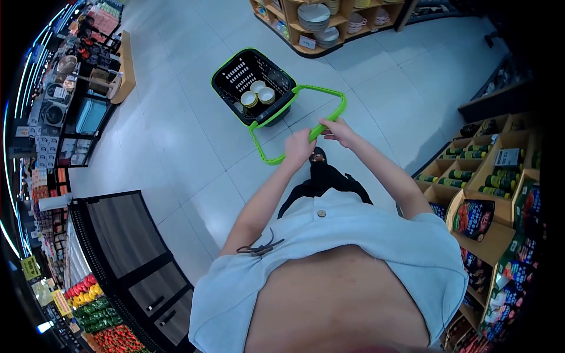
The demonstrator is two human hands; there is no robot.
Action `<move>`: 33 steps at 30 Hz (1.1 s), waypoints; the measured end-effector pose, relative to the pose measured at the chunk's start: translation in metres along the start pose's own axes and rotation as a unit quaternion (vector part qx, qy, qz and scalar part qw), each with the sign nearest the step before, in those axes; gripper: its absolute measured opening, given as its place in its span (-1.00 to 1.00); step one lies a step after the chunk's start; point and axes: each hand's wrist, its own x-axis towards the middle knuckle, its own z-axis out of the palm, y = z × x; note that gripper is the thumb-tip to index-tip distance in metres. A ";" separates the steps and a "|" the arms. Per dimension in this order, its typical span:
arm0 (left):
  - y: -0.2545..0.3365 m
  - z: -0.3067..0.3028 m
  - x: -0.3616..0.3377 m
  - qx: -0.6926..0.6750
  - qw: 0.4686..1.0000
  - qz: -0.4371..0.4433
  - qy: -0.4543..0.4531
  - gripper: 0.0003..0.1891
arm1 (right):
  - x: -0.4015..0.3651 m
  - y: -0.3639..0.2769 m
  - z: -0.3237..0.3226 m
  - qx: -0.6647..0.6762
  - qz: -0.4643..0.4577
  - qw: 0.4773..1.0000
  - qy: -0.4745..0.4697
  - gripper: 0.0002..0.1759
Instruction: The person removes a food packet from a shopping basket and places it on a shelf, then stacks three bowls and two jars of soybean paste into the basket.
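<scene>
A black shopping basket (pixel 226 88) with a bright green rim stands on the floor in front of me. Its green handle (pixel 273 160) is swung out toward my body. My left hand (pixel 299 147) is closed around the handle's grip. Just to the right, my right hand (pixel 338 132) also has its fingers curled on the handle; part of its grip is hidden. Inside the basket, 3 white-topped bowls (pixel 249 99), possibly stacked, sit close together near its front end. Neither hand touches the bowls.
Wooden shelving with stacked plates (pixel 313 15) stands ahead. Shelves of green-labelled jars (pixel 497 181) and packets (pixel 474 217) line the right. At left are a cookware display (pixel 76 76), a dark cabinet (pixel 123 235) and vegetables (pixel 97 315). Pale tiled floor (pixel 170 117) lies around the basket.
</scene>
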 end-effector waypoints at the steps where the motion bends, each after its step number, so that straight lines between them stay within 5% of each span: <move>1: 0.007 0.008 -0.007 -0.007 1.000 -0.003 0.001 -0.79 | -0.013 0.002 -0.006 -0.032 -0.010 0.999 0.016 -0.58; 6: 0.049 0.029 -0.020 -0.012 1.000 -0.009 -0.002 -0.78 | -0.058 0.024 -0.029 -0.276 -0.203 0.908 0.240 -0.27; 9: 0.077 0.045 -0.026 -0.028 1.000 -0.007 0.008 -0.78 | -0.084 0.033 -0.053 -0.394 -0.408 0.758 0.321 -0.23; 10: 0.085 0.057 -0.024 -0.030 0.999 -0.012 0.009 -0.79 | -0.092 0.027 -0.066 -0.406 -0.371 0.794 0.258 -0.27; 13: 0.104 0.083 -0.020 -0.030 0.999 -0.028 -0.002 -0.80 | -0.088 0.026 -0.109 -0.534 -0.516 0.641 0.193 -0.47; 16: 0.136 0.089 -0.017 -0.028 0.999 -0.034 -0.001 -0.80 | -0.091 0.038 -0.143 -0.566 -0.481 0.665 0.075 -0.58; 25: 0.170 0.118 0.037 -0.081 0.993 -0.066 0.061 -0.74 | -0.040 -0.032 -0.198 -0.595 -0.543 0.585 -0.097 -0.77; 29: 0.178 0.074 0.110 -0.094 0.937 -0.211 -0.261 -0.64 | 0.000 -0.095 -0.199 -0.609 -0.517 0.571 -0.189 -0.80; 33: 0.174 0.050 0.159 -0.267 0.885 -0.175 -0.339 -0.55 | 0.027 -0.150 -0.210 -0.634 -0.474 0.550 -0.268 -0.75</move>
